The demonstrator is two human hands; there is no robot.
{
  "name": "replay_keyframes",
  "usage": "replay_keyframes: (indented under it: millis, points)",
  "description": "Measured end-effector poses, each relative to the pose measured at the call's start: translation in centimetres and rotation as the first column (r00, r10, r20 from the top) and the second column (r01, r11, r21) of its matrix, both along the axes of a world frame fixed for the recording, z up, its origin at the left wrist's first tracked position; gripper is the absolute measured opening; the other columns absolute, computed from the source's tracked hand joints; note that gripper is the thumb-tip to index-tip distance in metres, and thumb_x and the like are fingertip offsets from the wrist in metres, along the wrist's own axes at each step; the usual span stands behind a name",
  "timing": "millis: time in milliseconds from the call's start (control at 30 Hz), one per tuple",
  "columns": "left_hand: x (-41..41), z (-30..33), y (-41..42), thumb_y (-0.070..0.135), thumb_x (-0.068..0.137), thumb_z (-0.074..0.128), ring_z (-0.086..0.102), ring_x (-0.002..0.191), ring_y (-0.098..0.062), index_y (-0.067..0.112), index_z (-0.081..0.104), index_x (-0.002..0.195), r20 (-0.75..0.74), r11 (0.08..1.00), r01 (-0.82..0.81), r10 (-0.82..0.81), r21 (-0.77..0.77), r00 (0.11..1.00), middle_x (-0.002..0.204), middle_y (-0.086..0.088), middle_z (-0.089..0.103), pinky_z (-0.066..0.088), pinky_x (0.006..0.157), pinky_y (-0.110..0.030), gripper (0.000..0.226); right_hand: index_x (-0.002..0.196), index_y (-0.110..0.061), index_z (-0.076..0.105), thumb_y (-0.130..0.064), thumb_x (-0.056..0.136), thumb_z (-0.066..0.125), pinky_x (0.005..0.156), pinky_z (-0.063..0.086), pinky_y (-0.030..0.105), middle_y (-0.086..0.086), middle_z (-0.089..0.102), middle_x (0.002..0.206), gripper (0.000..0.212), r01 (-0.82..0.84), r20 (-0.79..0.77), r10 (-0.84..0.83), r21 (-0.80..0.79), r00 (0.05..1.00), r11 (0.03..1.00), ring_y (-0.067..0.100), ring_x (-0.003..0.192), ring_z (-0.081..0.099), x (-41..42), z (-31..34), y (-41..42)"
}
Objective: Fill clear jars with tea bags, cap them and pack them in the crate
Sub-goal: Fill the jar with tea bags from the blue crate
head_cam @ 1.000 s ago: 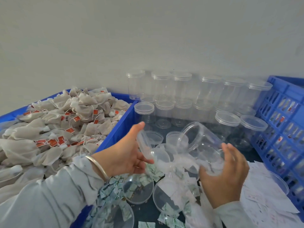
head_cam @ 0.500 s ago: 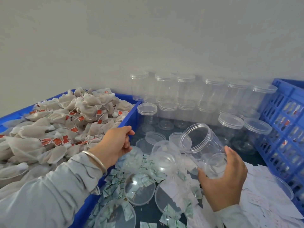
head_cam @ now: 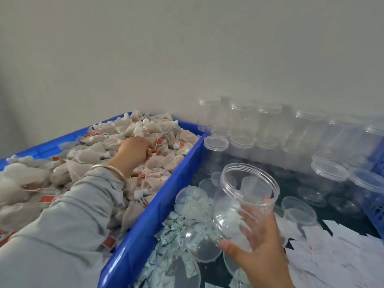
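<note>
over the bin, left hand [head_cam: 136,149] curled into tea bags [head_cam: 99,154], right hand [head_cam: 259,244] gripping open jar [head_cam: 243,202]

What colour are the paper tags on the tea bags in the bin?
Orange-red tags on off-white tea bags; head view, the only one.

Tea bags [head_cam: 87,163] are lying in the bin [head_cam: 145,221] at left; capped jars [head_cam: 270,125] are standing behind loose lids [head_cam: 299,204] at right.

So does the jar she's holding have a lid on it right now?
No, the clear jar gripped by the right hand is tilted with its wide mouth open, and no lid sits on its threaded rim.
</note>
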State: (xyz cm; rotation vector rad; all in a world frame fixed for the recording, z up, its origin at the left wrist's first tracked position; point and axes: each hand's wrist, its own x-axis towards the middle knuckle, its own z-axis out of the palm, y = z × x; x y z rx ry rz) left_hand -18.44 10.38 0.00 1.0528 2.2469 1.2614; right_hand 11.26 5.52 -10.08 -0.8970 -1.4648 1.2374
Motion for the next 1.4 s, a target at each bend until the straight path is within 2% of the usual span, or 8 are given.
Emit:
replay_keyframes:
  millis: [133, 367, 500, 667, 800, 967, 1167, 1400]
  points:
    - [0.1, -1.7, -0.6, -0.002, 0.09, 0.044, 0.058, 0.096, -0.017, 0.018, 0.057, 0.124, -0.386, 0.893, 0.178, -0.349, -0.414, 0.854, 0.127, -0.005, 0.056, 0.048, 0.074, -0.025, 0.041, 0.123, -0.06, 0.029, 0.003, 0.032, 0.091, 0.071, 0.055, 0.02, -0.006, 0.059, 0.117, 0.126, -0.152, -0.125, 0.133, -0.158, 0.983, 0.976, 0.005, 0.105, 0.062, -2.5, -1.1, -1.2]
    - [1.0, -2.7, -0.7, 0.009, 0.081, 0.066, 0.049, 0.12, -0.018, 0.022, 0.048, 0.135, -0.354, 0.72, 0.248, -0.573, -0.648, 0.739, 0.137, 0.0, 0.049, 0.041, 0.096, -0.029, 0.059, 0.138, -0.05, 0.027, 0.004, 0.02, 0.088, 0.086, 0.052, 0.054, 0.006, 0.061, 0.118, 0.143, -0.265, -0.319, 0.172, -0.278, 0.932, 0.923, 0.023, 0.106, 0.065, -2.8, -2.6, -1.4]
    - [0.4, -2.1, -1.3, 0.026, 0.076, 0.077, 0.055, 0.093, -0.018, 0.015, 0.056, 0.12, -0.398, 0.68, 0.123, -0.555, -0.722, 0.73, 0.107, 0.0, 0.06, 0.044, 0.078, -0.026, 0.05, 0.129, -0.046, 0.044, -0.005, 0.007, 0.095, 0.066, 0.055, 0.056, 0.011, 0.061, 0.115, 0.139, -0.326, -0.497, 0.132, -0.327, 0.858, 0.887, 0.031, 0.102, 0.065, -2.6, -2.9, -0.4]
    - [0.6, -2.6, -1.1, 0.032, 0.077, 0.076, 0.05, 0.069, -0.015, 0.019, 0.042, 0.064, -0.465, 0.641, 0.024, -0.581, -0.767, 0.668, 0.064, 0.006, 0.047, 0.043, 0.067, -0.026, 0.038, 0.13, -0.037, 0.043, 0.006, 0.064, 0.065, 0.089, 0.049, 0.059, 0.005, 0.067, 0.108, 0.082, -0.221, -0.438, 0.053, -0.344, 0.897, 0.912, 0.028, 0.099, 0.067, -2.1, -3.9, 0.2]
    - [0.2, -2.6, -0.9, 0.027, 0.074, 0.076, 0.051, 0.063, -0.011, 0.016, 0.055, 0.062, -0.456, 0.701, 0.071, -0.534, -0.71, 0.712, 0.066, 0.003, 0.056, 0.042, 0.061, -0.024, 0.026, 0.12, -0.043, 0.046, -0.009, 0.048, 0.076, 0.094, 0.049, 0.052, -0.003, 0.068, 0.109, 0.085, -0.16, -0.322, 0.074, -0.249, 0.944, 0.955, 0.02, 0.104, 0.066, -2.0, -3.7, -0.3]
    - [-0.3, -1.8, -0.9, 0.026, 0.081, 0.064, 0.041, 0.053, -0.011, 0.013, 0.047, 0.057, -0.484, 0.768, 0.081, -0.478, -0.635, 0.733, 0.058, 0.002, 0.045, 0.034, 0.05, -0.022, 0.032, 0.12, -0.036, 0.046, -0.013, 0.04, 0.079, 0.065, 0.052, 0.011, -0.006, 0.062, 0.112, 0.09, -0.065, -0.22, 0.028, -0.162, 0.975, 0.985, 0.0, 0.093, 0.065, -1.9, -3.4, -0.4]
    - [-0.1, -0.9, -0.6, 0.018, 0.088, 0.052, 0.044, 0.053, -0.013, 0.009, 0.051, 0.068, -0.465, 0.854, 0.15, -0.408, -0.498, 0.786, 0.063, -0.001, 0.048, 0.034, 0.049, -0.021, 0.022, 0.122, -0.052, 0.04, -0.022, 0.038, 0.085, 0.067, 0.051, 0.008, -0.032, 0.064, 0.103, 0.099, -0.082, -0.123, 0.069, -0.099, 0.99, 0.992, -0.009, 0.096, 0.062, -1.8, -3.7, -0.6]
    - [1.8, 0.5, -1.0, 0.007, 0.094, 0.051, 0.071, 0.06, -0.018, 0.009, 0.054, 0.084, 0.2, 0.939, 0.333, -0.344, 0.085, 0.918, 0.076, -0.008, 0.068, 0.052, 0.047, -0.021, 0.011, 0.125, -0.065, 0.033, -0.05, 0.033, 0.089, 0.073, 0.044, 0.0, -0.037, 0.049, 0.118, 0.109, -0.014, 0.097, 0.006, 0.088, 0.995, 0.996, -0.017, 0.109, 0.049, -2.1, -3.7, -1.4]
